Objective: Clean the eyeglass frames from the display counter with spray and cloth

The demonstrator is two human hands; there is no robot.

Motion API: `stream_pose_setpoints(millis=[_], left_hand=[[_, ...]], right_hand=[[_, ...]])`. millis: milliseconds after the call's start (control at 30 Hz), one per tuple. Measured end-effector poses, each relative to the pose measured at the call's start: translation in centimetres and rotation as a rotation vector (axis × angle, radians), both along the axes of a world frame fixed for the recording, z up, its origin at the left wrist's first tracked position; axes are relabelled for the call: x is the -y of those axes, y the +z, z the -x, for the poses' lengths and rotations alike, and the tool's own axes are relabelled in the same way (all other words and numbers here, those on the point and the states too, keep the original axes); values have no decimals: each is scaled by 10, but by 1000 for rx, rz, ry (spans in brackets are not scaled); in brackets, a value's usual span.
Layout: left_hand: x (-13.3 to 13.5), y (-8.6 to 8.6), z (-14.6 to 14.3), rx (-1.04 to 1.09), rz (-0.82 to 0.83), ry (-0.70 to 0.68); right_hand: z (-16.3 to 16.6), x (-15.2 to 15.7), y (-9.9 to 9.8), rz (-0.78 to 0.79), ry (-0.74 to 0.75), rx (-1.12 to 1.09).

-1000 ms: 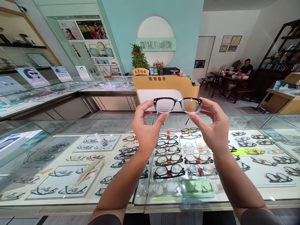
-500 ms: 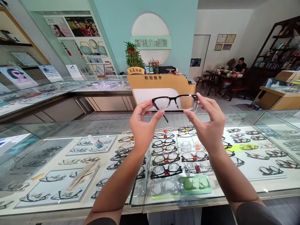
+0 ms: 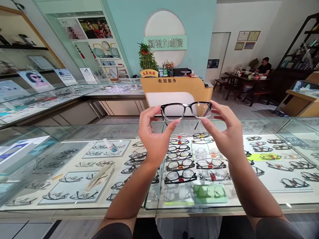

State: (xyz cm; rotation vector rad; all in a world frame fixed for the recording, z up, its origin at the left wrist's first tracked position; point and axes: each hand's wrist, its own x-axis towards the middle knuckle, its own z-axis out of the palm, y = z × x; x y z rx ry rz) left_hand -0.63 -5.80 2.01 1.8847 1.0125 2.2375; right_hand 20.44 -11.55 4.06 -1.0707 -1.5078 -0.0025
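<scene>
Between my two hands, a pair of eyeglasses (image 3: 186, 107) is held up above the glass display case (image 3: 154, 213). The frame is black on top and clear along the bottom. My left hand (image 3: 156, 132) pinches its left end, thumb below the lens and fingers at the hinge. At the other end, my right hand (image 3: 224, 131) grips it the same way. One temple arm hangs down behind the lenses. Beneath, inside the case, lie rows of eyeglasses (image 3: 180, 176) with red tags at the bridge.
A small white spray bottle (image 3: 110, 145) and a beige cloth (image 3: 101, 177) rest on the left part of the case. Beyond stands a wooden cashier counter (image 3: 174, 85) with a plant (image 3: 147, 58). A person (image 3: 264, 67) sits at a dark table (image 3: 245, 78) at the far right.
The view has swung slightly left, so the surroundings sit farther right. Both hands still hold the eyeglasses, which have tilted a little; the lower temple arm shows at a different place.
</scene>
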Motion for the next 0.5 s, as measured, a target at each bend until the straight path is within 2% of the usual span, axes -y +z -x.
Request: stream_pose_setpoints(millis=[133, 500], left_hand=[[11, 1, -1, -18, -47, 40], [16, 3, 1, -58, -222, 70]], right_hand=[[-2, 2, -1, 44, 60, -28], [-1, 8, -3, 51, 73, -36]])
